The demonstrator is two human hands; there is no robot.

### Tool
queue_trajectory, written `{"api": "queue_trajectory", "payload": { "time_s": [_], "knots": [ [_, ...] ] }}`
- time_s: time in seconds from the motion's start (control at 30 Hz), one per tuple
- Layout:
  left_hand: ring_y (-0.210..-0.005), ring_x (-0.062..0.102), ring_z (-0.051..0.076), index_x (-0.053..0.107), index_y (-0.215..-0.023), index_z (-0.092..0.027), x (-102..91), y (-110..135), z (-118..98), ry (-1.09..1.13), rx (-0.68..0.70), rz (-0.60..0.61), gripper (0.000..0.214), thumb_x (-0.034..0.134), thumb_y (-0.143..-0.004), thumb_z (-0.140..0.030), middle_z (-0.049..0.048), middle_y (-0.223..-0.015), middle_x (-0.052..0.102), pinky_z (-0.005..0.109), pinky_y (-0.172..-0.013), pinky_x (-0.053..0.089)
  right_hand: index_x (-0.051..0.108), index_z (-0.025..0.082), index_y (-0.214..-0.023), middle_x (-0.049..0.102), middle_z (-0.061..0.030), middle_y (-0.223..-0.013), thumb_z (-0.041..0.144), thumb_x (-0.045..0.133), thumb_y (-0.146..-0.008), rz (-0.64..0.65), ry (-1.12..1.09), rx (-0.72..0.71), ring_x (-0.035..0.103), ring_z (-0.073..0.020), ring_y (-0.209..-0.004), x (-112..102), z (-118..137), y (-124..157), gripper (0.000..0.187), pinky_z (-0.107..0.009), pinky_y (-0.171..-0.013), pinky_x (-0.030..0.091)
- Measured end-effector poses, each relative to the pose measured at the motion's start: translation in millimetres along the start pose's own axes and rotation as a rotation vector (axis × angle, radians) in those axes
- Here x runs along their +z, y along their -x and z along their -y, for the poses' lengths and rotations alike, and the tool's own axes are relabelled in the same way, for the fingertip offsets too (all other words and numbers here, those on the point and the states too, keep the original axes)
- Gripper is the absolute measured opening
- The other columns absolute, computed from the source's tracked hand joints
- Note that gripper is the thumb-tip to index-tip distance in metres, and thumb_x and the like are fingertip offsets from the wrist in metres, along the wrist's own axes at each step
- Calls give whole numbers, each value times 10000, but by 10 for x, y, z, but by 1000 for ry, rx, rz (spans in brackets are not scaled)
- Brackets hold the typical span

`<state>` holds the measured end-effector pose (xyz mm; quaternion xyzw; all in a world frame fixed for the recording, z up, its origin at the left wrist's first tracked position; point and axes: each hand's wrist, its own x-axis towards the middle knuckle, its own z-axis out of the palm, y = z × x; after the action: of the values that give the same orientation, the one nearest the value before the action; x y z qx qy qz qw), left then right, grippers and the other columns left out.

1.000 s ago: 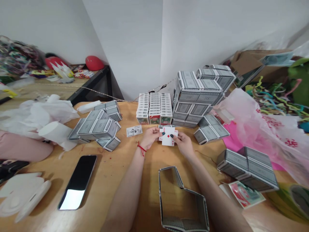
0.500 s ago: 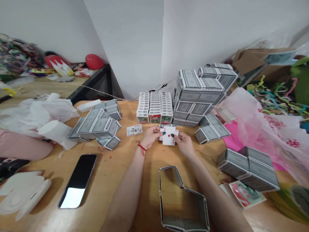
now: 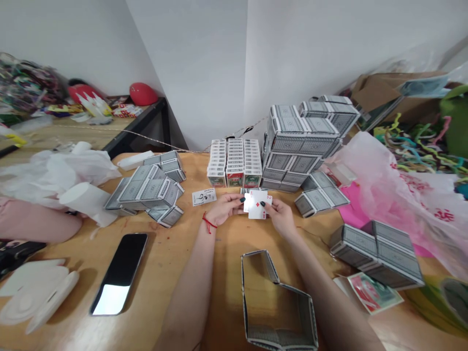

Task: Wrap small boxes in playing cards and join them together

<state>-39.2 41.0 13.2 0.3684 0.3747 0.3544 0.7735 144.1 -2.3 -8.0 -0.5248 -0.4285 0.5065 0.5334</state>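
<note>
Two or more playing cards (image 3: 258, 207) are held overlapped between my hands, an ace of diamonds in front and a card marked 2 behind it. My left hand (image 3: 227, 206), with a red string bracelet at the wrist, pinches their left edge. On the right edge, my right hand (image 3: 281, 214) grips them with the thumb on the front. Part of another card or box behind them is mostly hidden. A loose joker-like card (image 3: 204, 197) lies left of my left hand. Nearer me stands an open L-shaped frame (image 3: 278, 287) made of cards.
Three rows of card boxes (image 3: 234, 163) stand at the back. Grey card-built blocks are stacked at right (image 3: 292, 146) and at left (image 3: 149, 187). A phone (image 3: 120, 273), a white roll (image 3: 86, 202) and pink plastic bags (image 3: 383, 185) lie around.
The ace has tilted slightly and shifted a little to the right, catching more glare. My left wrist has moved slightly left. Both hands still hold the cards.
</note>
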Motion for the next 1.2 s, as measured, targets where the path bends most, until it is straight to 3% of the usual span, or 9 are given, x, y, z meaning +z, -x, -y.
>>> {"api": "queue_trajectory", "payload": {
  "time_s": [0.33, 0.63, 1.2],
  "knots": [
    [-745, 617, 133, 638, -893, -101, 61, -12, 10, -38, -38, 101, 313, 700, -637, -271, 81, -824, 666, 288, -743, 501, 628, 141, -781, 678, -62, -746, 479, 642, -604, -39, 4, 6, 602, -177, -618, -40, -41, -15, 383, -287, -547, 459],
    [-717, 601, 119, 664, -854, -97, 145, -41, 27, -109, 0, 83, 352, 719, -585, -317, 71, -812, 666, 286, -764, 477, 632, 136, -792, 673, -52, -707, 443, 637, -620, -52, 13, -6, 592, -169, -598, -43, -30, -8, 352, -277, -539, 447],
    [-519, 562, 95, 602, -664, -96, 304, -100, 80, -234, 2, -162, 286, 739, -545, -318, 7, -570, 601, 241, -554, 484, 638, 122, -759, 670, -74, -732, 440, 625, -630, -78, 76, -39, 579, -161, -596, -34, -58, -19, 343, -254, -527, 427]
  ]
}}
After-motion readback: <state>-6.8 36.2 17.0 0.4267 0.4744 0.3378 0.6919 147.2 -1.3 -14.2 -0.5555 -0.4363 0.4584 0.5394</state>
